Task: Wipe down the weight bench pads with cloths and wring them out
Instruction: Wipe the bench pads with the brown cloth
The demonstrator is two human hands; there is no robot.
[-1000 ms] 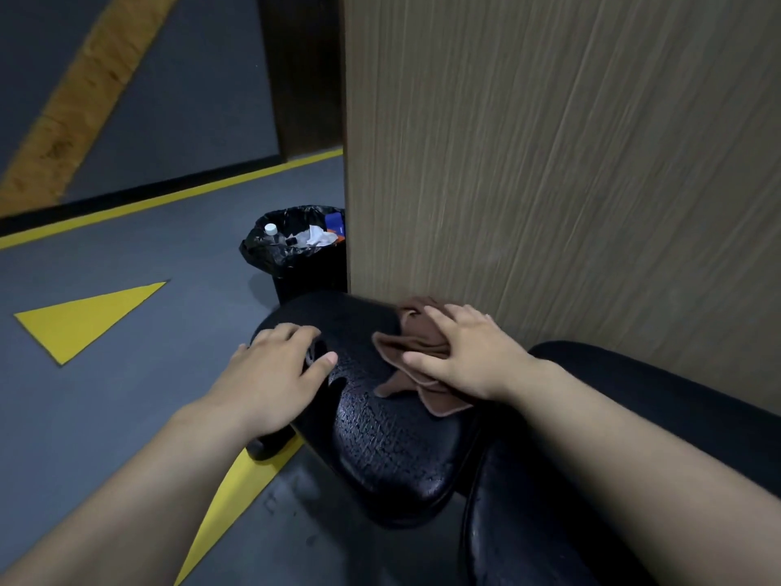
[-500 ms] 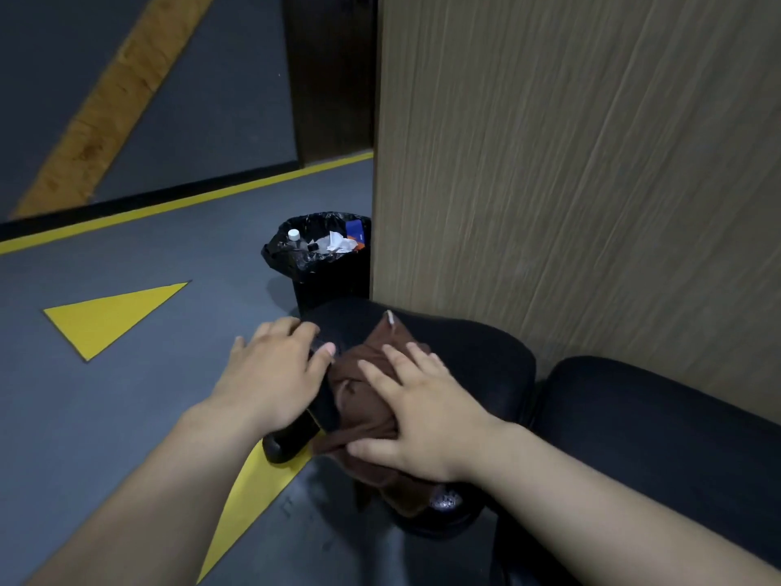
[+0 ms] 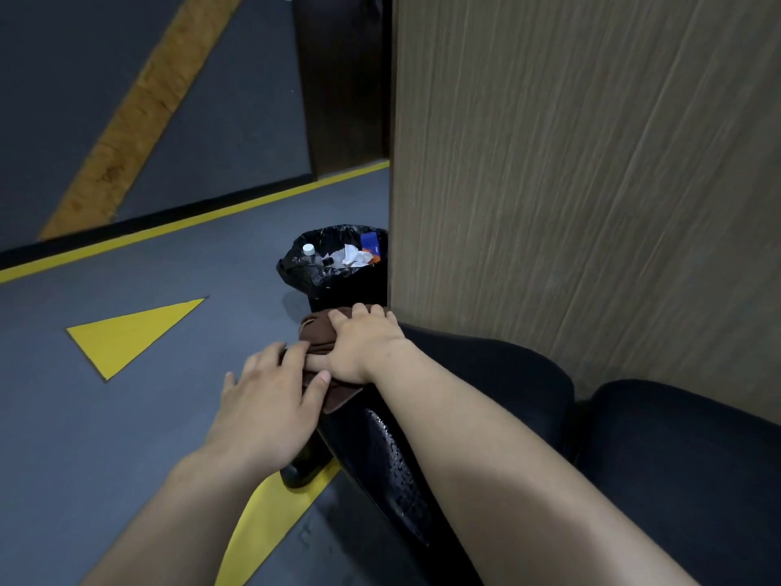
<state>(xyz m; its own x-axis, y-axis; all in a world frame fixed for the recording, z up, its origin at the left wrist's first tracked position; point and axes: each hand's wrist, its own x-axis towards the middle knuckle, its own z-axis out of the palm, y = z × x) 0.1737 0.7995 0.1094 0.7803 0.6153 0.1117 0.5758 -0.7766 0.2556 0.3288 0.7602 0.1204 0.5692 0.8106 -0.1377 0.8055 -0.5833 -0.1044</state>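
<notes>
Cloth (image 3: 315, 328) (brown) under right hand (image 3: 364, 345) on bench pad (image 3: 486, 367).

The right hand (image 3: 365, 344) presses a crumpled brown cloth (image 3: 315, 332) onto the far left end of the wet black vinyl bench pad (image 3: 486, 374). The left hand (image 3: 270, 412) lies flat at the pad's left side, fingertips touching the cloth.
</notes>
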